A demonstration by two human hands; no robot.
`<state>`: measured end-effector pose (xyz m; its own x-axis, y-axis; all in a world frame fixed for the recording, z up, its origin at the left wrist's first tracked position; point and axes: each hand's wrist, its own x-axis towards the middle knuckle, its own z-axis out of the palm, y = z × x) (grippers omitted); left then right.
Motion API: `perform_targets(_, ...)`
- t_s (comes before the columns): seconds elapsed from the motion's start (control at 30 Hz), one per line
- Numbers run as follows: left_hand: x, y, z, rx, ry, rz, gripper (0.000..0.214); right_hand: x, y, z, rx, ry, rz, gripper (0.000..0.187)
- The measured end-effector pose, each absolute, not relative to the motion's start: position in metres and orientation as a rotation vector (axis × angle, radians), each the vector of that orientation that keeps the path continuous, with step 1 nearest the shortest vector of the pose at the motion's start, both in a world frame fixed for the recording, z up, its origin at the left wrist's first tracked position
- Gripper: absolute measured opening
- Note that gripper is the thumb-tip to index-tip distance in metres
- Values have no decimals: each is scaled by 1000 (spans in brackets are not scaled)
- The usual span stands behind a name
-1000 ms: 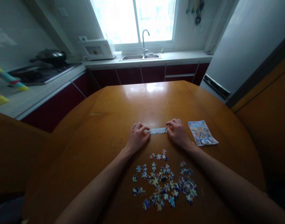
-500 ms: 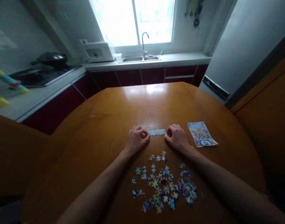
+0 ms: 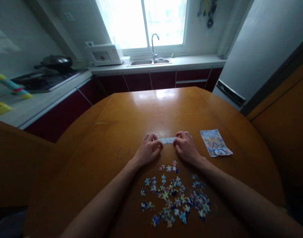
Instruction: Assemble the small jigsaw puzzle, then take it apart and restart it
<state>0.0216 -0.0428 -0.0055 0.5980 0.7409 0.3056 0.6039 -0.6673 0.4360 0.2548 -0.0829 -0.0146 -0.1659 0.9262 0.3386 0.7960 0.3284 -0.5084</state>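
A short strip of joined jigsaw pieces (image 3: 167, 140), pale blue with lettering, lies flat on the wooden table. My left hand (image 3: 148, 148) has its curled thumb and fingers at the strip's left end, partly covering it. At the right end, the fingers of my right hand (image 3: 187, 147) are bent over the strip in the same way. Nearer to me, loose jigsaw pieces (image 3: 174, 198) lie in a scattered heap between my forearms. Right of my right hand rests a creased picture sheet (image 3: 215, 142) with a colourful printed scene.
The rounded wooden table (image 3: 131, 115) spreads around my arms. Beyond it stand a counter with a sink (image 3: 141, 62), a tap and a white microwave (image 3: 104, 55). A black pan (image 3: 56, 62) sits on the stove at left; a fridge (image 3: 255, 49) stands at right.
Both hands have moved inward over the ends of the strip, and their fingers have closed further. The loose pieces and the picture sheet lie as before.
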Motion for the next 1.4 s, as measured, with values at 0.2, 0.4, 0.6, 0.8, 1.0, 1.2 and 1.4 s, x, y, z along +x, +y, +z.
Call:
perform_targets(0.2,23,-44,-4,2559,1110,651,18,255,-81,-15,-1530,-1982,296,17)
perform_targets(0.4,22,-44,-6,2576,1136,627,27,255,-79,-17,-1535,-1980,288,17)
perform_targets(0.6,21,-42,-10,2587,1148,618,32,255,-77,-20,-1530,-1978,287,18)
perform_targets(0.8,21,-43,-9,2579,1127,627,35,256,-76,-18,-1477,-1887,291,17)
perform_targets(1.0,22,-42,-9,2539,1156,695,29,268,-67,-21,-1461,-1658,259,24)
perform_targets(1.2,21,-38,-14,2444,1392,801,13,274,-62,-28,-1509,-1616,310,24)
perform_targets(1.4,20,-36,-16,2441,1444,770,15,271,-61,-30,-1550,-1656,338,28)
